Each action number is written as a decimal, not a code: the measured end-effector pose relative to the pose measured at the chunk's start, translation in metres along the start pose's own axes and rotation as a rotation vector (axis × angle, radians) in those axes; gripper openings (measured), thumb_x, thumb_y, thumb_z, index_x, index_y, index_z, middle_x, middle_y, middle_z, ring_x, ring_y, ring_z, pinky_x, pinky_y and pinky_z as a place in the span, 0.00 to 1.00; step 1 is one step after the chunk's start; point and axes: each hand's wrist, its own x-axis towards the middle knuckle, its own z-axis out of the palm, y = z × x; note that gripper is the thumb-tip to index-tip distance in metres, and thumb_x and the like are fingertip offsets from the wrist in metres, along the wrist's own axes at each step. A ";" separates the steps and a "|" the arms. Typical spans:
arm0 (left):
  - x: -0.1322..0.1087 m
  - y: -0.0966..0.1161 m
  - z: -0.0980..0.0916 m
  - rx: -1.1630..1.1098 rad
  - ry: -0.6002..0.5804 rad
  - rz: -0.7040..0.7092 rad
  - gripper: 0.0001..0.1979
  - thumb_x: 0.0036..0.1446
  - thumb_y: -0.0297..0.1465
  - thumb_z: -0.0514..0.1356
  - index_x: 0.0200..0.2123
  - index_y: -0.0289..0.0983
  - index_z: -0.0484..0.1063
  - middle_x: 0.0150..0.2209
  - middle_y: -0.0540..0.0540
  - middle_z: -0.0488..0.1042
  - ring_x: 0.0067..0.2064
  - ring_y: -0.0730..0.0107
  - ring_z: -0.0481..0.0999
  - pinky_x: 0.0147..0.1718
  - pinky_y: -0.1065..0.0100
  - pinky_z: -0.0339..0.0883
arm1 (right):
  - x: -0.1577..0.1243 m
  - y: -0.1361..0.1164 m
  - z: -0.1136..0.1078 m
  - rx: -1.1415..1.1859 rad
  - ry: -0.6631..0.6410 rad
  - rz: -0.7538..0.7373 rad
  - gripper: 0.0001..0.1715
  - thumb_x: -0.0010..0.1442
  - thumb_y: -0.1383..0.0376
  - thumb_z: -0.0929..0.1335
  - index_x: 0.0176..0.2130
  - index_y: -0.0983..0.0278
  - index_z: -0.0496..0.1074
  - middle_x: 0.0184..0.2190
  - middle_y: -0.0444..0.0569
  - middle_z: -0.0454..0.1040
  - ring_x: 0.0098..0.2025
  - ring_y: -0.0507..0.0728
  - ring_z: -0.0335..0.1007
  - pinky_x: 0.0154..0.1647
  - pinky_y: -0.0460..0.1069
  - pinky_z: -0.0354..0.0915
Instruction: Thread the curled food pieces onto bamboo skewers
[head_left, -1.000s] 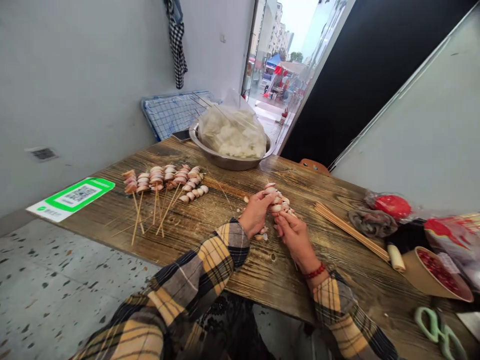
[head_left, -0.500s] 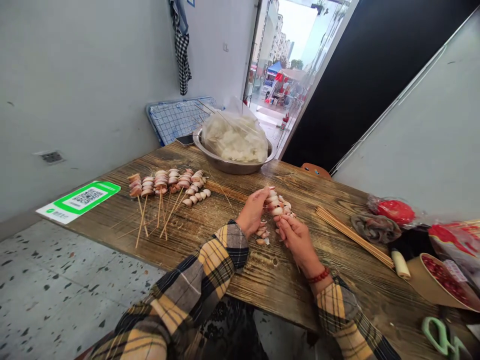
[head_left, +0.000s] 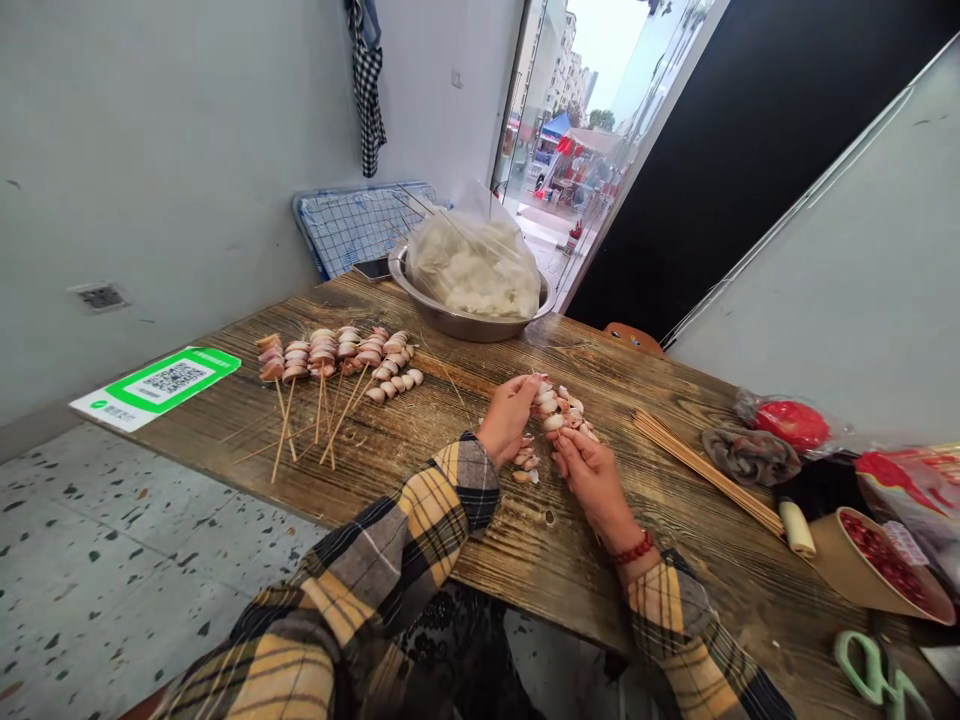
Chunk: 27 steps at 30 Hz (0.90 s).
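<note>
Several garlic cloves (head_left: 550,406) are threaded on a skewer held between my hands over the wooden table (head_left: 480,530). My left hand (head_left: 507,420) pinches at the top end of this garlic skewer, its fingertips on the uppermost clove. Lower down, my right hand (head_left: 592,476) grips the stick just below the cloves; most of the stick is hidden by the fingers. Loose garlic cloves (head_left: 526,462) lie on the table beneath and behind the hands. To the left, several loaded garlic skewers (head_left: 322,350) rest side by side, their bare sticks pointing toward me.
A metal basin (head_left: 465,325) with a bag of whitish stuff stands at the back. Bare bamboo sticks (head_left: 705,470) lie to the right, near a paper tub of red pieces (head_left: 874,565) and green-handled scissors (head_left: 862,670). A green QR card (head_left: 176,380) sits on the left edge.
The camera view has shifted slightly. Both hands keep nearly the same place on the garlic skewer, and the cloves on it look much the same.
</note>
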 end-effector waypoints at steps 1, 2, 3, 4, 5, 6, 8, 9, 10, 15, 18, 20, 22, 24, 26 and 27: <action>0.000 -0.001 0.000 -0.010 0.002 -0.004 0.15 0.50 0.40 0.63 0.32 0.33 0.73 0.31 0.47 0.71 0.31 0.76 0.68 0.31 0.74 0.63 | 0.000 0.000 0.000 -0.002 -0.001 -0.004 0.21 0.61 0.50 0.64 0.38 0.64 0.74 0.16 0.38 0.59 0.19 0.49 0.52 0.23 0.46 0.49; 0.000 -0.002 0.001 -0.018 0.002 -0.010 0.14 0.50 0.40 0.63 0.31 0.33 0.73 0.31 0.48 0.71 0.31 0.76 0.68 0.30 0.74 0.63 | 0.001 -0.001 0.000 -0.006 -0.002 -0.010 0.21 0.61 0.50 0.64 0.37 0.64 0.73 0.16 0.38 0.59 0.19 0.49 0.52 0.23 0.46 0.50; 0.000 -0.002 0.001 -0.025 0.001 -0.016 0.14 0.50 0.40 0.63 0.31 0.33 0.72 0.30 0.48 0.71 0.31 0.76 0.68 0.30 0.74 0.62 | 0.001 -0.002 0.000 -0.010 -0.003 -0.015 0.21 0.61 0.50 0.64 0.37 0.64 0.73 0.16 0.38 0.60 0.19 0.49 0.52 0.23 0.46 0.50; -0.001 -0.002 0.002 -0.033 -0.003 -0.024 0.14 0.50 0.39 0.63 0.30 0.33 0.72 0.30 0.48 0.71 0.31 0.76 0.68 0.30 0.74 0.62 | 0.002 -0.002 0.000 -0.015 -0.003 -0.016 0.20 0.62 0.50 0.64 0.36 0.64 0.73 0.16 0.38 0.60 0.19 0.49 0.52 0.23 0.46 0.50; -0.001 -0.002 0.003 -0.040 -0.007 -0.029 0.14 0.50 0.40 0.63 0.30 0.33 0.72 0.30 0.48 0.71 0.31 0.76 0.68 0.30 0.74 0.63 | 0.002 -0.003 0.000 -0.020 -0.003 -0.018 0.20 0.62 0.50 0.64 0.36 0.64 0.72 0.16 0.38 0.60 0.20 0.49 0.53 0.23 0.46 0.50; -0.002 -0.002 0.004 -0.048 -0.009 -0.031 0.14 0.50 0.40 0.63 0.31 0.33 0.72 0.31 0.47 0.71 0.31 0.76 0.69 0.30 0.74 0.63 | 0.003 -0.004 0.000 -0.022 -0.001 -0.020 0.20 0.62 0.51 0.63 0.36 0.64 0.72 0.17 0.38 0.61 0.20 0.49 0.53 0.23 0.46 0.50; -0.003 -0.002 0.005 -0.061 -0.011 -0.025 0.14 0.50 0.40 0.63 0.31 0.33 0.72 0.31 0.47 0.72 0.31 0.76 0.69 0.31 0.74 0.63 | 0.003 -0.004 0.000 -0.026 0.000 -0.023 0.20 0.62 0.51 0.63 0.36 0.65 0.71 0.17 0.38 0.61 0.20 0.49 0.53 0.23 0.46 0.50; -0.004 -0.002 0.006 -0.066 -0.014 -0.023 0.14 0.50 0.39 0.64 0.31 0.33 0.72 0.31 0.47 0.71 0.31 0.76 0.68 0.31 0.74 0.63 | 0.004 -0.004 0.000 -0.026 0.001 -0.025 0.19 0.62 0.51 0.63 0.35 0.65 0.71 0.16 0.38 0.61 0.20 0.49 0.53 0.23 0.46 0.50; -0.004 -0.001 0.006 -0.072 -0.018 -0.021 0.14 0.50 0.39 0.64 0.30 0.33 0.72 0.30 0.48 0.71 0.30 0.77 0.68 0.30 0.74 0.63 | 0.004 -0.004 0.000 -0.026 0.003 -0.026 0.19 0.62 0.51 0.63 0.35 0.65 0.71 0.16 0.38 0.61 0.20 0.49 0.53 0.23 0.46 0.51; -0.006 -0.001 0.007 -0.089 -0.027 -0.030 0.15 0.50 0.40 0.65 0.29 0.32 0.72 0.29 0.48 0.70 0.30 0.77 0.68 0.29 0.75 0.62 | 0.003 -0.008 0.002 -0.002 0.022 0.022 0.22 0.59 0.48 0.65 0.33 0.64 0.70 0.16 0.38 0.60 0.19 0.49 0.52 0.21 0.45 0.49; -0.007 -0.001 0.008 -0.102 -0.022 -0.036 0.16 0.50 0.41 0.65 0.30 0.32 0.72 0.30 0.47 0.71 0.31 0.76 0.69 0.30 0.74 0.63 | 0.003 -0.014 0.004 0.043 0.027 0.082 0.23 0.57 0.46 0.66 0.32 0.64 0.70 0.15 0.37 0.60 0.17 0.48 0.49 0.18 0.45 0.45; -0.008 0.000 0.008 -0.120 -0.018 -0.034 0.16 0.50 0.41 0.65 0.30 0.32 0.72 0.30 0.46 0.71 0.31 0.75 0.70 0.31 0.73 0.64 | 0.003 -0.017 0.006 0.076 0.027 0.112 0.24 0.55 0.45 0.67 0.31 0.64 0.69 0.15 0.37 0.59 0.16 0.47 0.47 0.16 0.45 0.43; -0.009 0.000 0.008 -0.140 -0.013 -0.043 0.15 0.51 0.40 0.65 0.29 0.32 0.72 0.30 0.46 0.71 0.30 0.75 0.70 0.30 0.73 0.64 | 0.002 -0.019 0.007 0.125 0.012 0.151 0.24 0.53 0.45 0.68 0.30 0.64 0.68 0.15 0.37 0.58 0.15 0.47 0.46 0.14 0.44 0.42; -0.010 -0.001 0.009 -0.159 -0.016 -0.062 0.14 0.51 0.39 0.65 0.29 0.32 0.71 0.29 0.47 0.70 0.29 0.75 0.69 0.29 0.72 0.64 | 0.002 -0.019 0.007 0.192 -0.016 0.202 0.25 0.50 0.44 0.69 0.31 0.64 0.68 0.15 0.36 0.58 0.14 0.45 0.44 0.13 0.44 0.41; -0.011 -0.003 0.010 -0.168 -0.020 -0.083 0.15 0.51 0.40 0.65 0.30 0.32 0.71 0.27 0.47 0.70 0.27 0.76 0.67 0.27 0.72 0.63 | 0.001 -0.019 0.007 0.247 -0.034 0.244 0.25 0.49 0.45 0.71 0.32 0.64 0.68 0.16 0.35 0.58 0.13 0.44 0.42 0.12 0.43 0.40; -0.011 -0.004 0.010 -0.168 -0.014 -0.088 0.15 0.50 0.40 0.65 0.30 0.32 0.71 0.27 0.48 0.69 0.26 0.76 0.67 0.25 0.72 0.62 | 0.001 -0.018 0.006 0.261 -0.040 0.256 0.25 0.49 0.45 0.71 0.32 0.64 0.68 0.16 0.35 0.58 0.13 0.44 0.43 0.12 0.43 0.40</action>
